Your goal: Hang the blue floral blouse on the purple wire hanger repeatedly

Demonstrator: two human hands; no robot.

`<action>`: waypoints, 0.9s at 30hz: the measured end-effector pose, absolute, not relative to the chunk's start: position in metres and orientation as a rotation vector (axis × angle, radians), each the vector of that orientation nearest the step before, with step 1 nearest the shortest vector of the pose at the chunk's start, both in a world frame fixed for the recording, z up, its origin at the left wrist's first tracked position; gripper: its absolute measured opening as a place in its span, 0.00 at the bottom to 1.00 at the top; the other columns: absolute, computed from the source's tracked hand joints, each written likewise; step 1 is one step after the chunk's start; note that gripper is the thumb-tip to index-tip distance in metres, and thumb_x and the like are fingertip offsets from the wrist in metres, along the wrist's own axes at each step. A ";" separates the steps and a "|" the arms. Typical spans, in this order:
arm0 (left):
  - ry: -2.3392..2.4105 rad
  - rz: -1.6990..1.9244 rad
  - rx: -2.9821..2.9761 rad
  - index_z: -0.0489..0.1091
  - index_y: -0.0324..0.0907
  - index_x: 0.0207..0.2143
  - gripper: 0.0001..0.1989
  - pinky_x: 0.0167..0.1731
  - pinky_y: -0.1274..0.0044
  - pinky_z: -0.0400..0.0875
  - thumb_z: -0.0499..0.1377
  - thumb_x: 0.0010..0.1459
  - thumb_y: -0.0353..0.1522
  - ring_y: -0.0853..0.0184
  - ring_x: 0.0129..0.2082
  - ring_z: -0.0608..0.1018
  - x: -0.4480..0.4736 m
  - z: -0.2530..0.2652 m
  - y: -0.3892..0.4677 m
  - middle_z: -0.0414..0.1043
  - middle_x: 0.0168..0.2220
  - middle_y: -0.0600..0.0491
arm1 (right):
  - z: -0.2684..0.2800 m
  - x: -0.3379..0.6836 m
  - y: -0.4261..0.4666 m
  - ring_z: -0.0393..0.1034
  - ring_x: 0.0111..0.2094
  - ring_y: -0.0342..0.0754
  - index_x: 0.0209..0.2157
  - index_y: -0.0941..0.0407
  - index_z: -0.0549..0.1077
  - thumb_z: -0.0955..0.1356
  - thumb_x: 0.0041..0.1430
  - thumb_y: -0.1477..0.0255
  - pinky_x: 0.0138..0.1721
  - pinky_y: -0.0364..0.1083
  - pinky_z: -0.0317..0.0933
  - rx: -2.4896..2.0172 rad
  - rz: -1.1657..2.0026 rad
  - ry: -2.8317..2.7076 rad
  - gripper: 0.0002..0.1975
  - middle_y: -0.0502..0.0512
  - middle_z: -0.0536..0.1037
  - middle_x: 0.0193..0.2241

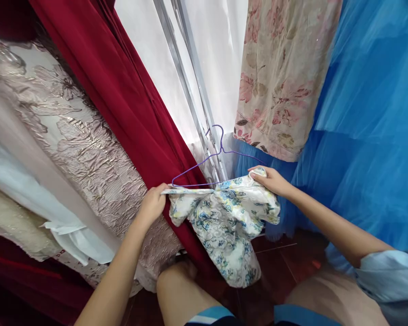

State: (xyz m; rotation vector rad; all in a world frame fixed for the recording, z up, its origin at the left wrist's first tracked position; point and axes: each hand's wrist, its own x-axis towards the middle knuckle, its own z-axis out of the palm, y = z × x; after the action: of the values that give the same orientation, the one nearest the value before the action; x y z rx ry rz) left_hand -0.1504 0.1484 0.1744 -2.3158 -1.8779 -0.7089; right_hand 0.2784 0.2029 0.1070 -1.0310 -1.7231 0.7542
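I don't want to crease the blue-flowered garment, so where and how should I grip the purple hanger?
Probably pinch the purple hanger at its neck, coming from above and the right: the sloping shoulders meet there, and the hook curves leftward, by the metal rails. The blue-flowered garment, held in the left hand and right hand, lies lower, along the bottom bar.

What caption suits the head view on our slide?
Left hand and right hand hold a floral garment partly covering a purple hanger.
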 end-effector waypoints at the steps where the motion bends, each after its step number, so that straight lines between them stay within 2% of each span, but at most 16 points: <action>1: -1.903 -0.758 -2.267 0.70 0.44 0.36 0.13 0.43 0.71 0.66 0.46 0.58 0.29 0.57 0.40 0.75 -0.149 0.182 0.156 0.77 0.40 0.48 | 0.104 0.274 0.207 0.70 0.36 0.50 0.46 0.57 0.77 0.67 0.60 0.58 0.40 0.47 0.61 -1.050 0.762 -1.756 0.20 0.56 0.79 0.37; 3: -1.939 -0.879 -2.183 0.70 0.43 0.37 0.13 0.42 0.72 0.66 0.46 0.59 0.29 0.58 0.39 0.76 -0.141 0.196 0.168 0.78 0.40 0.49 | 0.097 0.265 0.214 0.71 0.38 0.51 0.45 0.58 0.78 0.66 0.61 0.59 0.42 0.47 0.61 -1.093 0.750 -1.805 0.19 0.57 0.80 0.39; 5: -1.904 -1.028 -2.202 0.70 0.43 0.37 0.12 0.41 0.73 0.67 0.47 0.59 0.29 0.60 0.40 0.76 -0.125 0.205 0.177 0.78 0.43 0.50 | 0.089 0.258 0.218 0.70 0.35 0.50 0.37 0.58 0.79 0.64 0.62 0.59 0.39 0.47 0.61 -1.126 0.726 -1.842 0.18 0.56 0.80 0.33; 7: -1.780 -1.167 -2.332 0.69 0.43 0.37 0.12 0.45 0.74 0.68 0.47 0.59 0.28 0.61 0.44 0.77 -0.101 0.212 0.181 0.77 0.48 0.51 | 0.081 0.252 0.217 0.67 0.29 0.48 0.30 0.58 0.77 0.64 0.62 0.59 0.34 0.45 0.58 -1.149 0.710 -1.855 0.19 0.52 0.76 0.25; 10: -1.569 -1.208 -2.514 0.69 0.43 0.39 0.13 0.50 0.73 0.66 0.47 0.58 0.25 0.61 0.51 0.75 -0.061 0.213 0.184 0.75 0.52 0.50 | 0.072 0.248 0.209 0.65 0.28 0.46 0.27 0.58 0.73 0.63 0.62 0.60 0.33 0.45 0.57 -1.126 0.704 -1.816 0.18 0.50 0.73 0.24; 12: -1.554 -1.155 -2.466 0.69 0.43 0.43 0.14 0.48 0.72 0.67 0.48 0.59 0.26 0.61 0.49 0.76 -0.041 0.208 0.184 0.76 0.49 0.49 | 0.070 0.253 0.199 0.67 0.30 0.47 0.30 0.58 0.74 0.64 0.62 0.62 0.35 0.45 0.58 -1.086 0.714 -1.782 0.15 0.51 0.75 0.26; 14: -1.537 -1.146 -2.338 0.71 0.43 0.44 0.13 0.44 0.73 0.68 0.49 0.60 0.27 0.61 0.43 0.77 -0.032 0.201 0.184 0.76 0.44 0.49 | 0.071 0.266 0.186 0.67 0.30 0.47 0.40 0.57 0.76 0.67 0.58 0.62 0.34 0.45 0.59 -1.111 0.698 -1.793 0.14 0.51 0.76 0.28; 17: -1.416 -1.187 -2.260 0.73 0.42 0.40 0.13 0.42 0.76 0.67 0.50 0.60 0.28 0.63 0.39 0.77 -0.034 0.192 0.186 0.76 0.40 0.50 | 0.080 0.298 0.165 0.62 0.23 0.45 0.55 0.52 0.71 0.70 0.52 0.68 0.28 0.43 0.55 -1.223 0.611 -1.828 0.26 0.47 0.75 0.27; 20: -1.323 -1.229 -2.297 0.75 0.41 0.37 0.13 0.42 0.77 0.68 0.51 0.60 0.28 0.64 0.38 0.78 -0.040 0.192 0.189 0.78 0.38 0.50 | 0.098 0.332 0.161 0.63 0.25 0.44 0.57 0.53 0.70 0.68 0.48 0.75 0.28 0.43 0.55 -1.197 0.472 -1.785 0.31 0.50 0.76 0.32; 22: -1.300 -1.268 -2.315 0.76 0.41 0.35 0.13 0.41 0.77 0.69 0.51 0.59 0.28 0.65 0.37 0.78 -0.041 0.194 0.190 0.78 0.36 0.51 | 0.116 0.346 0.176 0.67 0.30 0.47 0.52 0.55 0.73 0.66 0.47 0.76 0.32 0.43 0.57 -1.148 0.371 -1.716 0.27 0.52 0.77 0.35; 24: -1.309 -1.318 -2.323 0.77 0.40 0.33 0.13 0.39 0.78 0.69 0.52 0.58 0.27 0.66 0.35 0.78 -0.039 0.195 0.190 0.79 0.35 0.52 | 0.133 0.349 0.201 0.69 0.34 0.48 0.42 0.57 0.77 0.66 0.48 0.75 0.36 0.44 0.59 -1.105 0.386 -1.631 0.17 0.52 0.78 0.35; 27: -1.382 -1.422 -2.329 0.77 0.40 0.32 0.12 0.35 0.78 0.69 0.53 0.57 0.27 0.67 0.31 0.77 -0.037 0.194 0.189 0.78 0.32 0.53 | 0.151 0.336 0.238 0.69 0.30 0.47 0.27 0.59 0.75 0.67 0.47 0.76 0.33 0.44 0.61 -1.117 0.768 -1.436 0.04 0.51 0.76 0.25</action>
State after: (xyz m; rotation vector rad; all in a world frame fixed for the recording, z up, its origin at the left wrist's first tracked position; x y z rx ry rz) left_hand -0.0371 0.1895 0.1941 -2.3293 -1.3816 -1.4219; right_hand 0.3362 0.2379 0.1514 -1.1175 -1.4364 0.7682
